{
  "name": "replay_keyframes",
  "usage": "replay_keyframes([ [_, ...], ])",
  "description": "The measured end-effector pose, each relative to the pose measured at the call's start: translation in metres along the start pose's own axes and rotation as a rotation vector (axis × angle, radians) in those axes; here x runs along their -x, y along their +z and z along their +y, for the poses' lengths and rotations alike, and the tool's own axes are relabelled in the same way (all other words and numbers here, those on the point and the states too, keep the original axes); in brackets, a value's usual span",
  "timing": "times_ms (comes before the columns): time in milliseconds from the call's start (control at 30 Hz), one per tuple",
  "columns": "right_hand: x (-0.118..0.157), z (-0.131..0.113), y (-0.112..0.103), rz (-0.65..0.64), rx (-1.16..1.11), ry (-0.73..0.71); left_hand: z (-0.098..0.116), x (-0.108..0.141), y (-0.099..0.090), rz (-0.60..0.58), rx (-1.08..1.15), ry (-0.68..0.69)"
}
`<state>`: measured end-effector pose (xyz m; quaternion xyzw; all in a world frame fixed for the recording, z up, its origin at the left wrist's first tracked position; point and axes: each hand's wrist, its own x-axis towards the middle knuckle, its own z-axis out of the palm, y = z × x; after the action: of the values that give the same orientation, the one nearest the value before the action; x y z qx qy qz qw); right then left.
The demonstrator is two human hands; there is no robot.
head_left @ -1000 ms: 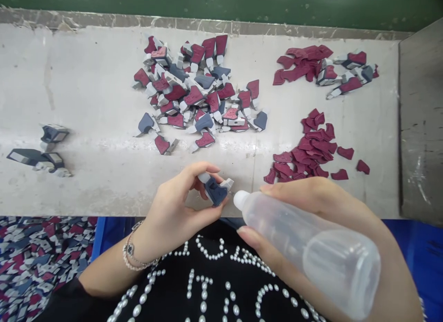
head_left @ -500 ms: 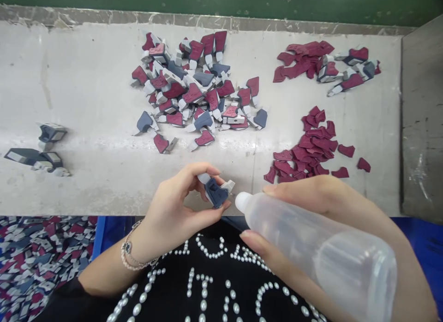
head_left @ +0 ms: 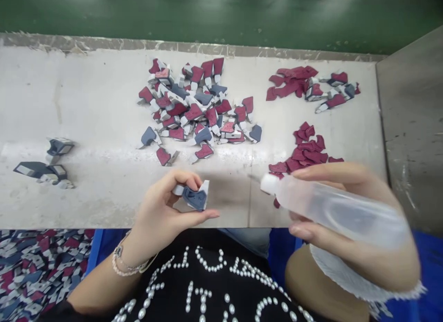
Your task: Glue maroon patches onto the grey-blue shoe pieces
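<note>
Between the thumb and fingers of my left hand (head_left: 162, 206) is a small blue-grey and white plastic part (head_left: 194, 197), its recessed blue face turned up. My right hand (head_left: 360, 225) grips a translucent squeeze bottle (head_left: 332, 211) with a white tip, held tilted and pointing left. The bottle is partly blurred and stands apart from the plastic part. Beneath its tip lies a pile of small maroon pieces (head_left: 301, 156), partly covered by the bottle and my right hand.
A heap of blue, white and maroon parts (head_left: 194, 110) lies mid-table. More maroon pieces (head_left: 294, 80) and a few assembled parts (head_left: 335, 91) are at the back right. Several dark parts (head_left: 41, 169) sit at left. A full bin (head_left: 41, 271) stands below left; a side wall (head_left: 411, 128) bounds the right.
The bottle has moved right, away from the plastic part. My left hand with the part has shifted slightly left, and the part has turned a little. The whole view has tilted upward.
</note>
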<state>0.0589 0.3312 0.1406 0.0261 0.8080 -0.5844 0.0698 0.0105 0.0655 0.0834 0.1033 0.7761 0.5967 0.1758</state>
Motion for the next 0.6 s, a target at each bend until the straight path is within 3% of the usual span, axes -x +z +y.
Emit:
replay_keyframes([
  [133,-0.017,0.020,0.000,-0.088,-0.276,0.002,-0.003,-0.006,-0.006,-0.007,0.026,-0.091],
  [200,-0.026,0.027,0.009,-0.077,-0.285,0.025,-0.004,-0.007,-0.007,-0.008,0.049,-0.111],
  [433,-0.058,0.039,0.050,-0.094,0.146,-0.109,-0.017,-0.001,-0.008,-0.029,-0.049,-0.067],
  [500,-0.056,0.041,0.050,-0.114,0.215,-0.103,-0.021,0.000,-0.008,-0.051,-0.110,-0.046],
  [600,-0.044,0.042,0.030,-0.059,0.386,-0.042,-0.026,0.002,-0.009,-0.077,-0.174,-0.014],
])
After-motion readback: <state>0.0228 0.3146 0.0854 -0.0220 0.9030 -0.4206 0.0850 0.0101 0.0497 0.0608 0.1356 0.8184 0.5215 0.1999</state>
